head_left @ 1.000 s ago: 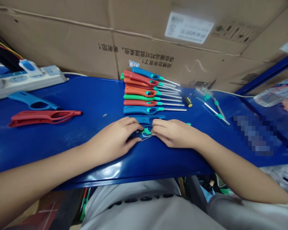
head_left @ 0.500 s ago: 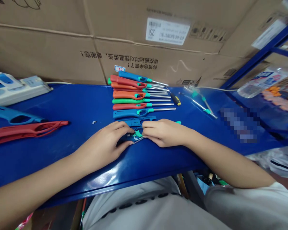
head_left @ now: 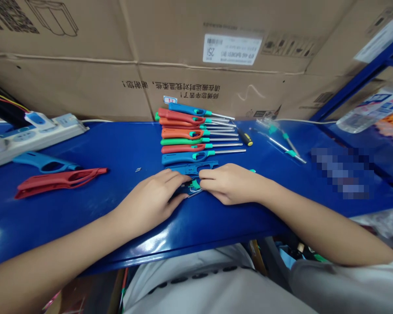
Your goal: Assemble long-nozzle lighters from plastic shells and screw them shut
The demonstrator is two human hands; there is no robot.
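Observation:
Between my hands lies a partly assembled gas lighter (head_left: 194,186), with a green trigger piece, thin white wire and a bit of metal showing. My left hand (head_left: 159,192) grips its left end between thumb and fingers. Closed fingers of my right hand (head_left: 227,184) pinch it from the right and cover much of it. Just behind my fingertips rests a blue handle half (head_left: 196,167), its inner side up. Beyond that, several lighters (head_left: 186,158) with blue, red, orange and green handles lie in a row, metal tubes pointing right.
On the left are a blue handle shell (head_left: 44,162), a red handle shell (head_left: 60,182) and a white power strip (head_left: 49,131). Small pins (head_left: 138,169) lie nearer. Rightward are a screwdriver (head_left: 247,138), bagged metal tubes (head_left: 283,146) and a plastic bottle (head_left: 368,111). A cardboard box (head_left: 170,48) stands behind.
The head view has swung left and then partly back. My hands stay around the lighter with only slight finger movement; the things on the table have not moved.

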